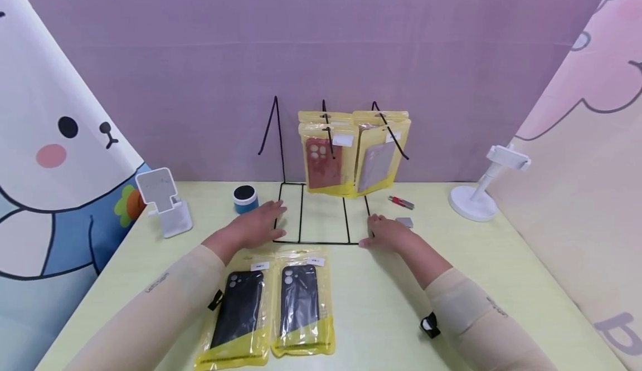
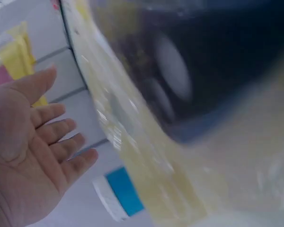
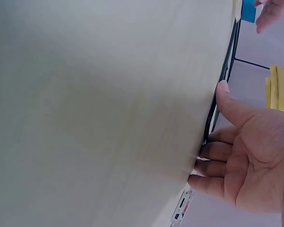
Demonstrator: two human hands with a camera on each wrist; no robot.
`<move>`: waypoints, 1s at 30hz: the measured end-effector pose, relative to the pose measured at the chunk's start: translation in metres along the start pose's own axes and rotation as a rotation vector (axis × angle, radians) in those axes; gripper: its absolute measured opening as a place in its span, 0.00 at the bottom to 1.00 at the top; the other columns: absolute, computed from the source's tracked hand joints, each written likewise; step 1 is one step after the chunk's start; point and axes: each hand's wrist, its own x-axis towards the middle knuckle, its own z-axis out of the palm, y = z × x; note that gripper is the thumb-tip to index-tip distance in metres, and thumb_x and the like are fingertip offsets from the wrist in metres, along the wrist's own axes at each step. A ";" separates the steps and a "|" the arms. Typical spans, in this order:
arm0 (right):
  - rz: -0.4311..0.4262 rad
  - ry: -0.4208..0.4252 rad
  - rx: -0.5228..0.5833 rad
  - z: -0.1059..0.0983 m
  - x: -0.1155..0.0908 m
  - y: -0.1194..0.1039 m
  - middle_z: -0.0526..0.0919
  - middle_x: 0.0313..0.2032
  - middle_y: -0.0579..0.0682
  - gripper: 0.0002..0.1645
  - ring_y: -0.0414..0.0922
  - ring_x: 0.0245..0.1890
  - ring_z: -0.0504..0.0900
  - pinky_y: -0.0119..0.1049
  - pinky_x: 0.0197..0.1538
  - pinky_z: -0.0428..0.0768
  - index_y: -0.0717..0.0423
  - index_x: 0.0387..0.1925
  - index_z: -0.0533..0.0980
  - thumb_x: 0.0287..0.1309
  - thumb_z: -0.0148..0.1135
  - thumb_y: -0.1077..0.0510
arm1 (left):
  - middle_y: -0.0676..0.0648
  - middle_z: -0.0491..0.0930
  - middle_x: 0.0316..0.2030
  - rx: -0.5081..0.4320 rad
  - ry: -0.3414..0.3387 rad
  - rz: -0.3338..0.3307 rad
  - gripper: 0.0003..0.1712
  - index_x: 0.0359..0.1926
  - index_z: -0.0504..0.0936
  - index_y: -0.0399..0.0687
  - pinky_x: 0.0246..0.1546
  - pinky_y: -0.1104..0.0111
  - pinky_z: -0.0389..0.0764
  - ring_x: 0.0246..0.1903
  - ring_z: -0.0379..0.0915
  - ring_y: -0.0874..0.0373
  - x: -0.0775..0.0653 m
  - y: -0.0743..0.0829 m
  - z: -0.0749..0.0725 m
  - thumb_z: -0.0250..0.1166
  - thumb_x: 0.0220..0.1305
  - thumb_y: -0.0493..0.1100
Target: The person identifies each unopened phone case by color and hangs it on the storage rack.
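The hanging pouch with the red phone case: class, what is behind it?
Behind that front pouch, the top edge of another yellow pouch shows; its lower part and any contents are covered.

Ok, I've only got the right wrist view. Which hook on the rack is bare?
Observer: The left hook on the rack.

Operator: And what lies in front of the rack?

Observer: Two packages side by side, each with a black phone case inside.

Operator: Right, what stands at the far right of the table?

Observer: A white stand with a round base.
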 end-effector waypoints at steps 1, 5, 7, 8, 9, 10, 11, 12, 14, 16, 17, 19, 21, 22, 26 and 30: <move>-0.001 0.002 -0.002 0.000 0.000 0.000 0.60 0.71 0.68 0.52 0.62 0.69 0.65 0.58 0.66 0.68 0.68 0.72 0.56 0.63 0.58 0.34 | 0.41 0.65 0.70 -0.009 0.030 0.008 0.35 0.70 0.66 0.44 0.68 0.49 0.65 0.70 0.59 0.44 -0.002 0.005 -0.001 0.60 0.70 0.55; 0.006 -0.002 0.001 -0.003 -0.003 -0.001 0.60 0.71 0.68 0.51 0.62 0.70 0.63 0.58 0.67 0.67 0.68 0.72 0.56 0.64 0.58 0.35 | 0.49 0.82 0.44 -0.006 0.070 0.026 0.17 0.49 0.81 0.50 0.49 0.57 0.79 0.45 0.78 0.54 -0.007 0.023 -0.003 0.64 0.66 0.55; 0.009 -0.009 0.012 -0.005 -0.005 -0.001 0.59 0.71 0.68 0.51 0.62 0.70 0.62 0.57 0.68 0.66 0.67 0.72 0.56 0.64 0.58 0.36 | 0.55 0.80 0.34 0.007 0.041 0.027 0.12 0.39 0.80 0.54 0.40 0.62 0.78 0.34 0.75 0.59 -0.009 0.029 -0.003 0.65 0.65 0.55; 0.012 -0.013 0.018 -0.006 -0.005 -0.002 0.59 0.72 0.68 0.51 0.62 0.71 0.61 0.57 0.68 0.65 0.67 0.72 0.56 0.64 0.58 0.36 | 0.56 0.79 0.31 0.012 0.021 0.022 0.11 0.36 0.79 0.55 0.37 0.63 0.77 0.32 0.73 0.61 -0.009 0.031 -0.002 0.66 0.64 0.55; 0.014 -0.017 0.027 -0.006 -0.006 -0.002 0.58 0.72 0.68 0.50 0.62 0.71 0.61 0.57 0.69 0.65 0.67 0.72 0.56 0.64 0.58 0.36 | 0.57 0.77 0.28 0.015 0.003 0.022 0.11 0.34 0.78 0.56 0.35 0.64 0.75 0.29 0.71 0.61 -0.010 0.033 -0.001 0.67 0.63 0.55; 0.014 -0.020 0.034 -0.007 -0.006 -0.002 0.58 0.72 0.68 0.50 0.62 0.71 0.60 0.57 0.69 0.65 0.67 0.72 0.56 0.64 0.58 0.37 | 0.57 0.75 0.27 0.014 -0.017 0.022 0.11 0.32 0.77 0.56 0.33 0.65 0.73 0.28 0.69 0.61 -0.010 0.034 0.000 0.67 0.63 0.54; 0.015 -0.022 0.036 -0.007 -0.006 -0.002 0.58 0.72 0.68 0.50 0.62 0.71 0.60 0.57 0.69 0.65 0.67 0.72 0.56 0.64 0.58 0.37 | 0.57 0.74 0.25 0.017 -0.034 0.022 0.11 0.31 0.76 0.57 0.32 0.65 0.71 0.27 0.68 0.61 -0.011 0.035 0.002 0.68 0.62 0.54; 0.016 -0.023 0.040 -0.007 -0.006 -0.002 0.58 0.72 0.68 0.50 0.62 0.71 0.60 0.57 0.69 0.65 0.67 0.72 0.56 0.64 0.58 0.36 | 0.57 0.73 0.24 0.018 -0.049 0.024 0.12 0.31 0.75 0.57 0.31 0.66 0.70 0.27 0.67 0.61 -0.011 0.036 0.003 0.68 0.62 0.54; 0.013 -0.021 0.040 -0.007 -0.006 -0.002 0.59 0.72 0.68 0.50 0.62 0.71 0.61 0.57 0.69 0.65 0.67 0.72 0.57 0.63 0.59 0.36 | 0.56 0.71 0.23 0.008 -0.071 0.029 0.13 0.29 0.74 0.56 0.31 0.65 0.68 0.26 0.66 0.60 -0.011 0.037 0.006 0.69 0.61 0.53; 0.008 -0.017 0.038 -0.007 -0.006 -0.002 0.59 0.71 0.68 0.51 0.62 0.71 0.61 0.57 0.69 0.65 0.67 0.72 0.57 0.63 0.59 0.36 | 0.55 0.70 0.23 -0.006 -0.086 0.031 0.13 0.29 0.75 0.55 0.31 0.64 0.67 0.27 0.66 0.60 -0.011 0.039 0.009 0.70 0.60 0.51; 0.007 -0.016 0.035 -0.007 -0.005 -0.002 0.59 0.71 0.68 0.51 0.62 0.71 0.61 0.57 0.69 0.65 0.67 0.72 0.57 0.63 0.59 0.36 | 0.55 0.70 0.24 -0.005 -0.090 0.033 0.13 0.29 0.75 0.54 0.32 0.64 0.68 0.27 0.66 0.60 -0.011 0.039 0.010 0.71 0.59 0.51; 0.004 -0.014 0.026 -0.007 -0.005 -0.002 0.59 0.71 0.68 0.51 0.62 0.71 0.60 0.57 0.69 0.65 0.67 0.72 0.57 0.63 0.59 0.36 | 0.55 0.72 0.26 -0.005 -0.096 0.035 0.11 0.31 0.78 0.53 0.34 0.64 0.70 0.28 0.67 0.60 -0.010 0.041 0.012 0.72 0.58 0.49; 0.006 -0.016 0.024 -0.008 -0.006 -0.003 0.59 0.71 0.68 0.51 0.62 0.72 0.60 0.57 0.69 0.65 0.67 0.72 0.57 0.62 0.59 0.36 | 0.56 0.74 0.28 0.001 -0.101 0.031 0.09 0.33 0.80 0.53 0.36 0.64 0.73 0.29 0.68 0.60 -0.009 0.042 0.013 0.72 0.58 0.48; 0.005 -0.018 0.022 -0.008 -0.006 -0.003 0.59 0.71 0.68 0.51 0.62 0.72 0.59 0.57 0.69 0.64 0.67 0.72 0.57 0.63 0.59 0.36 | 0.56 0.75 0.28 0.006 -0.102 0.032 0.09 0.33 0.80 0.53 0.36 0.63 0.73 0.30 0.68 0.60 -0.009 0.042 0.014 0.72 0.58 0.47; 0.002 -0.022 0.023 -0.009 -0.007 -0.003 0.59 0.72 0.67 0.51 0.61 0.72 0.58 0.56 0.70 0.64 0.67 0.72 0.57 0.63 0.59 0.35 | 0.57 0.75 0.27 0.030 -0.104 0.051 0.06 0.30 0.80 0.55 0.34 0.64 0.73 0.28 0.68 0.60 -0.006 0.044 0.015 0.70 0.60 0.44; -0.001 -0.018 0.026 -0.009 -0.007 -0.003 0.59 0.72 0.68 0.52 0.61 0.72 0.59 0.57 0.69 0.64 0.67 0.72 0.57 0.62 0.59 0.35 | 0.57 0.67 0.22 -0.006 -0.088 0.110 0.12 0.23 0.74 0.55 0.29 0.66 0.67 0.24 0.62 0.61 -0.005 0.042 0.012 0.66 0.62 0.41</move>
